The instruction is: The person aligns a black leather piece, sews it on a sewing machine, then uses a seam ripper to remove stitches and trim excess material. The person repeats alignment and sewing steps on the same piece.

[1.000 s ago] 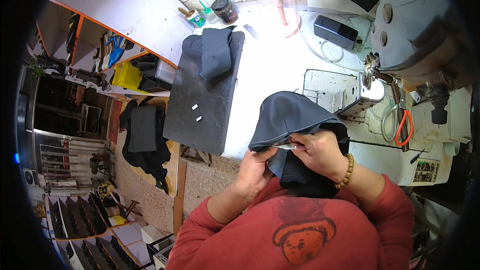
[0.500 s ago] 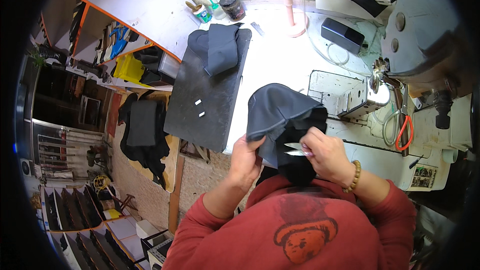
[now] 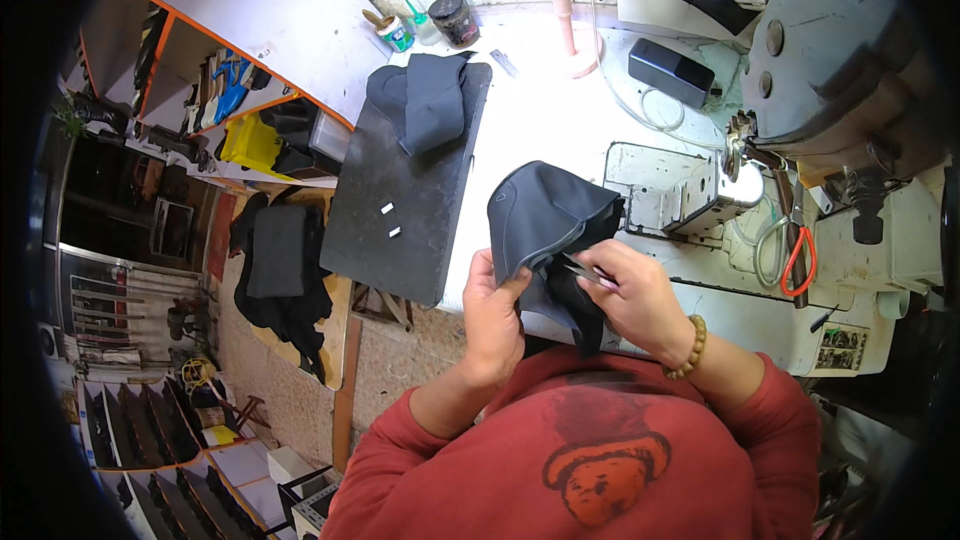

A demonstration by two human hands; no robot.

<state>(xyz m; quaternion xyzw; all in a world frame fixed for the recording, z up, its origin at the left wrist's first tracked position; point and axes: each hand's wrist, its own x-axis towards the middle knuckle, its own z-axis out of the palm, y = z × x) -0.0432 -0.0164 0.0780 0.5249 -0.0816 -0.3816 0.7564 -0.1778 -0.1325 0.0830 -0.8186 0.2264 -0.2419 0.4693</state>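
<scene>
A black stitched leather piece [image 3: 535, 212], curved like a boot upper, hangs over the near edge of the white table. My left hand [image 3: 490, 328] pinches its lower left edge, with the thumb on top. In my right hand [image 3: 640, 292] is a pair of thread snips [image 3: 586, 271], silver-bladed, their tips pointing left at the inner edge of the leather. Dark lining falls below the tips, and whether the blades touch it cannot be made out. A beaded bracelet circles my right wrist.
Left of the leather lies a black board [image 3: 400, 230] bearing folded black pieces [image 3: 435, 105] and two small white bits. On the right stand a sewing machine [image 3: 850, 70] and red-handled scissors [image 3: 797, 260]. A pink lamp stand [image 3: 567, 30] rises at the back, near a black box [image 3: 671, 72].
The snips' tips have moved up to the leather's inner edge, and their blades look closer together. The leather has turned and folded inward a little; my left hand still grips it.
</scene>
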